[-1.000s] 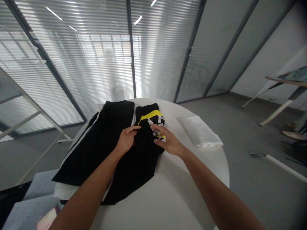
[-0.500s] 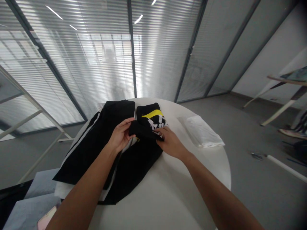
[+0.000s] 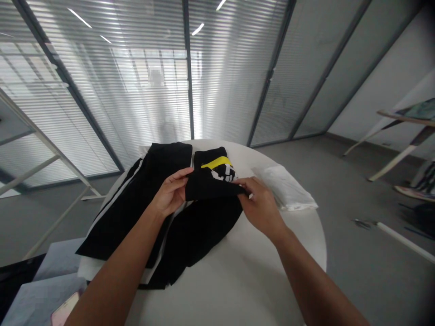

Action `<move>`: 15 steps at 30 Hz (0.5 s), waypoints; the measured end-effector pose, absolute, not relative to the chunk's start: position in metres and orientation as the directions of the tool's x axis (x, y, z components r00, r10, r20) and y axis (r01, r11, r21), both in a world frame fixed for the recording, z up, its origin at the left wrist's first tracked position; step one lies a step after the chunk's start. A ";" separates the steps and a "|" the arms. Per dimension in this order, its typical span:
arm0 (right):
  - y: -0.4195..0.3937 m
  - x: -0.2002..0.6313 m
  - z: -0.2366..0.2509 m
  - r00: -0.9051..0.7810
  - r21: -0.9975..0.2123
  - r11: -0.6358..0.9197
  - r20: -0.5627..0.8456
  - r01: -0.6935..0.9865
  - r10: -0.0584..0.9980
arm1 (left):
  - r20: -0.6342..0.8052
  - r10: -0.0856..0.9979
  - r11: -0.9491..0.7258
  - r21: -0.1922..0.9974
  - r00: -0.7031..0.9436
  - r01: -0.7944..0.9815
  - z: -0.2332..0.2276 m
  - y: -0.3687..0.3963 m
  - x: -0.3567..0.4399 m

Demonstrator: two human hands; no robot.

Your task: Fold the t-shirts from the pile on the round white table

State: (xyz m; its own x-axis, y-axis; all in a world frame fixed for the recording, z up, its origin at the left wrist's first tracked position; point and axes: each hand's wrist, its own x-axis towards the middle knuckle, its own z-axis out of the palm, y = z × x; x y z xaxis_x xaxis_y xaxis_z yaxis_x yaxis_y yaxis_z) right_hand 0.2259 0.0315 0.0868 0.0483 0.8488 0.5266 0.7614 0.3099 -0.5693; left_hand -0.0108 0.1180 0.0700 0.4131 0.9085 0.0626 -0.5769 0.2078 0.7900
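A black garment [image 3: 204, 231] with pale stripes, a yellow band and a black-and-white print lies partly folded on the round white table [image 3: 234, 280]. My left hand [image 3: 171, 190] pinches one end of a raised fold of it, near the middle of the cloth. At the other end of that fold, my right hand [image 3: 260, 201] is closed on the edge, with thumb and fingers together. Between my hands the fold is stretched roughly level, just in front of the printed part. The cloth's underside is hidden.
A clear plastic bag [image 3: 287, 188] lies on the table's right side. Grey-blue cloth or boxes [image 3: 50, 290] and a phone [image 3: 64, 310] are at lower left. A pale metal frame [image 3: 50, 149] stands left; a white pole [image 3: 404, 240] is at right.
My right hand has moved right and slightly toward me, drawing the black fold out longer and tauter. My left hand has stayed nearly in place, still gripping the cloth.
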 end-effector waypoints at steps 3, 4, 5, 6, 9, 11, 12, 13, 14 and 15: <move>0.005 0.226 0.086 0.026 -0.547 0.253 0.450 0.798 0.892 | 0.060 0.869 0.230 0.829 0.491 -0.510 0.072 0.114 -0.012; -0.005 0.228 0.085 0.016 -0.536 0.235 0.421 0.811 0.907 | 0.049 0.843 0.245 0.851 0.536 -0.464 0.072 0.113 -0.012; -0.016 0.230 0.084 0.006 -0.525 0.218 0.393 0.823 0.920 | 0.031 0.809 0.259 0.878 0.587 -0.403 0.073 0.111 -0.012; -0.027 0.232 0.083 -0.026 -0.505 0.212 0.351 0.837 0.936 | 0.009 0.767 0.263 0.907 0.641 -0.328 0.074 0.109 -0.011; -0.056 0.241 0.083 -0.119 -0.414 0.170 0.147 0.894 0.982 | -0.051 0.648 0.178 0.980 0.760 -0.086 0.079 0.101 -0.008; -0.071 0.246 0.084 -0.191 -0.358 0.176 -0.007 0.917 0.981 | -0.096 0.590 0.096 0.994 0.802 0.048 0.084 0.093 -0.003; -0.076 0.248 0.084 -0.229 -0.346 0.191 -0.074 0.919 0.971 | -0.115 0.566 0.063 0.993 0.816 0.097 0.086 0.088 -0.001; -0.080 0.250 0.085 -0.262 -0.344 0.206 -0.126 0.916 0.957 | -0.129 0.548 0.033 0.991 0.826 0.133 0.087 0.082 0.003; -0.083 0.251 0.085 -0.289 -0.347 0.220 -0.162 0.912 0.944 | -0.134 0.535 0.002 0.988 0.834 0.157 0.089 0.076 0.006; -0.085 0.251 0.086 -0.311 -0.352 0.233 -0.184 0.906 0.932 | -0.126 0.530 -0.035 0.985 0.839 0.170 0.090 0.069 0.010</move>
